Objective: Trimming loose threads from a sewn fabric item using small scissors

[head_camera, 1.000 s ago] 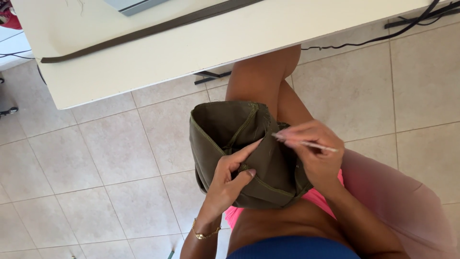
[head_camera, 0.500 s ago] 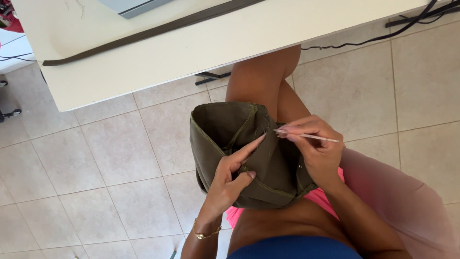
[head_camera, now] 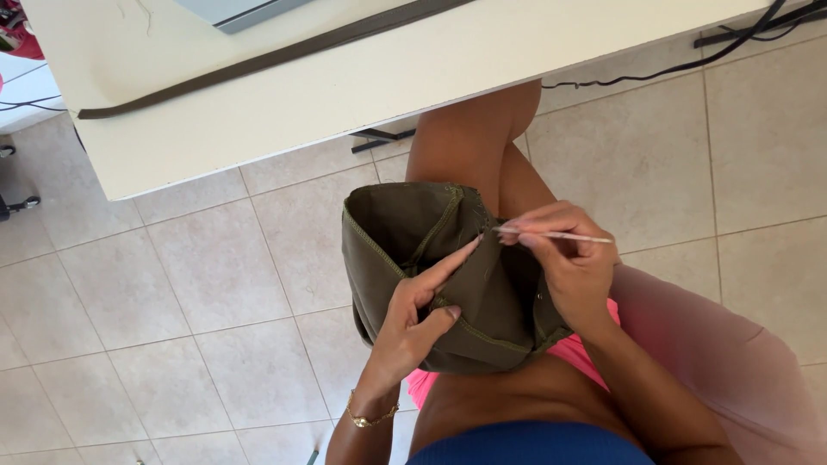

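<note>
An olive-green fabric piece (head_camera: 405,232) with stitched seams lies folded over my lap. My left hand (head_camera: 412,323) grips its lower fold, thumb on the seam and index finger stretched up along the cloth. My right hand (head_camera: 564,263) pinches a thin white stick-like tool (head_camera: 560,236) held level, its tip touching the fabric beside my left fingertip. A gold bracelet sits on my left wrist.
A cream table (head_camera: 362,77) runs across the top, with a dark strip along it and a grey device at its far edge. Black cables (head_camera: 680,65) trail under it on the right. Beige floor tiles (head_camera: 198,284) surround my legs; pink fabric (head_camera: 715,344) is at my right.
The right hand has drawn the thin tool slightly left toward the seam. The left index finger has stretched further up along the fabric to meet it.
</note>
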